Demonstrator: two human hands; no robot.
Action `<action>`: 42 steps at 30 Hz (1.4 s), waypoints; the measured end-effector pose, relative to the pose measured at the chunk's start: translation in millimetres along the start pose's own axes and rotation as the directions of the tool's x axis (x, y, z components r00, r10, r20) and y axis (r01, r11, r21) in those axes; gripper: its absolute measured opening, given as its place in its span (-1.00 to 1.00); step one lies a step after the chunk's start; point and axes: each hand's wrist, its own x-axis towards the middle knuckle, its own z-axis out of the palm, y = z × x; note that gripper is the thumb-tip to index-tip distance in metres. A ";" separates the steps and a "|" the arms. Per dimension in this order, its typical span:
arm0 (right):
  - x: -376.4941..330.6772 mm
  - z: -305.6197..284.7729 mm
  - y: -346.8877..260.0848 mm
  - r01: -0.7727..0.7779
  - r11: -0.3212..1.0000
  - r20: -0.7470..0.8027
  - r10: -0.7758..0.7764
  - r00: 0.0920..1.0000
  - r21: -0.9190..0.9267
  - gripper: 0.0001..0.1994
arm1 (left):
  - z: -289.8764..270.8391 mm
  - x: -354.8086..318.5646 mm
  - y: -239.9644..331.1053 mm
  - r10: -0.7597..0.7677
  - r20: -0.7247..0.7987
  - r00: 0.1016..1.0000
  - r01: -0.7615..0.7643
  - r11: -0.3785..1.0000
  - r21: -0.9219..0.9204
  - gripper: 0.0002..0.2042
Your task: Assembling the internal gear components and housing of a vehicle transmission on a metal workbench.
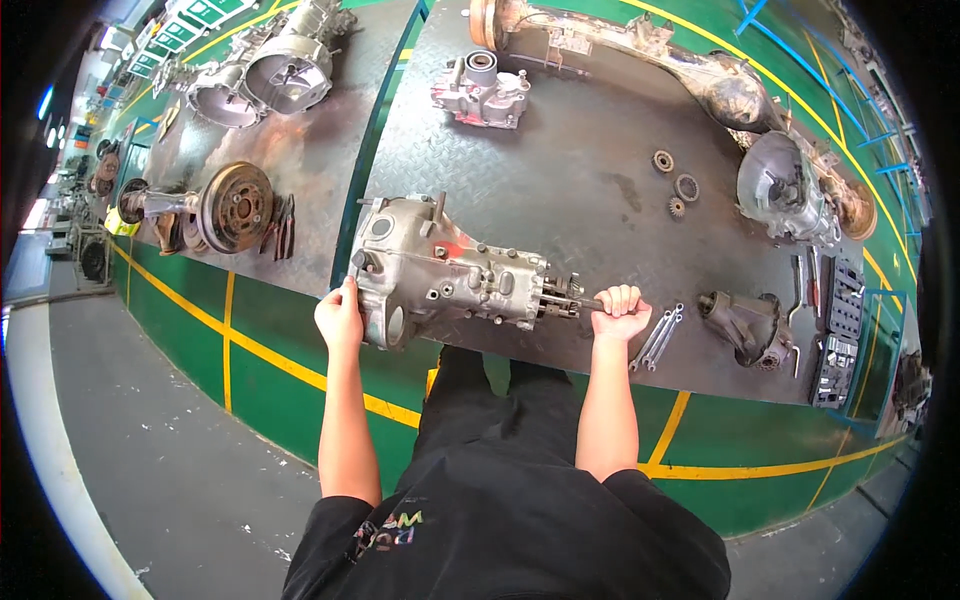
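Observation:
A grey metal gearbox (pixel 450 270) lies on its side near the front edge of the metal workbench, its wide bell housing to the left. My left hand (pixel 341 315) grips the flange at that left end, with some fingers hidden behind the rim. From the gearbox's right end sticks out a bare shaft (pixel 582 302) with gears around its base. My right hand (pixel 620 313) is closed in a fist around the shaft's outer end. Just right of that fist, several combination wrenches (pixel 657 337) lie side by side on the bench.
Farther right are a cone-shaped metal housing (pixel 748 328), an open socket set (pixel 838 330) and long hand tools. Loose gears (pixel 686 187) lie mid-bench. A small gear housing (pixel 482 92) and a rusty axle (pixel 700 75) occupy the back. Another bench holds a brake drum (pixel 236 207).

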 end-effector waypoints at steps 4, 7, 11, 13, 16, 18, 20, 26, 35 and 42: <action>9.8 -21.8 4.3 0.003 0.999 0.001 -0.004 1.000 0.034 -0.76 | 6.9 6.7 3.1 0.021 -0.022 1.000 -0.019 0.996 0.083 -0.54; 12.2 -39.0 5.2 0.013 0.999 -0.015 -0.013 1.000 0.031 -0.76 | 15.5 8.6 11.4 0.089 -0.018 0.996 -0.084 0.978 0.190 -0.54; 7.1 -52.1 5.8 0.018 0.996 -0.073 -0.012 0.997 0.083 -0.73 | 21.4 10.2 19.1 0.083 0.029 0.996 -0.087 0.981 0.176 -0.54; 8.7 -54.7 5.6 0.000 0.996 -0.050 0.004 0.999 0.092 -0.65 | 21.5 2.7 22.2 0.060 0.027 0.998 -0.064 0.982 0.180 -0.54; 7.6 -58.8 7.1 0.003 0.993 -0.054 0.003 0.999 0.115 -0.62 | 22.0 3.1 15.8 0.117 0.021 0.993 -0.119 0.972 0.201 -0.53; 2.3 -62.1 5.5 0.021 0.993 -0.070 -0.014 0.997 0.114 -0.63 | 22.0 3.5 15.2 0.062 0.025 0.998 -0.065 0.982 0.179 -0.52; 3.3 -65.8 3.2 0.006 0.994 -0.069 0.002 0.998 0.113 -0.63 | 22.2 3.0 17.0 0.051 0.036 0.998 -0.056 0.984 0.169 -0.52; -0.5 -68.1 -5.2 -0.107 0.994 -0.115 0.106 0.988 0.000 -0.69 | 22.4 1.4 24.4 0.093 0.059 0.994 -0.103 0.973 0.207 -0.53; -43.5 -67.4 -100.8 -0.485 -0.213 -0.425 -0.271 0.864 -0.848 -0.70 | 16.2 0.1 2.7 0.013 0.066 0.998 -0.021 0.991 0.130 -0.56; -76.2 -68.9 -147.2 -0.428 -0.787 -0.154 -0.403 0.902 -0.445 -0.66 | 9.8 -8.8 -15.6 0.141 0.006 0.990 -0.140 0.981 0.132 -0.56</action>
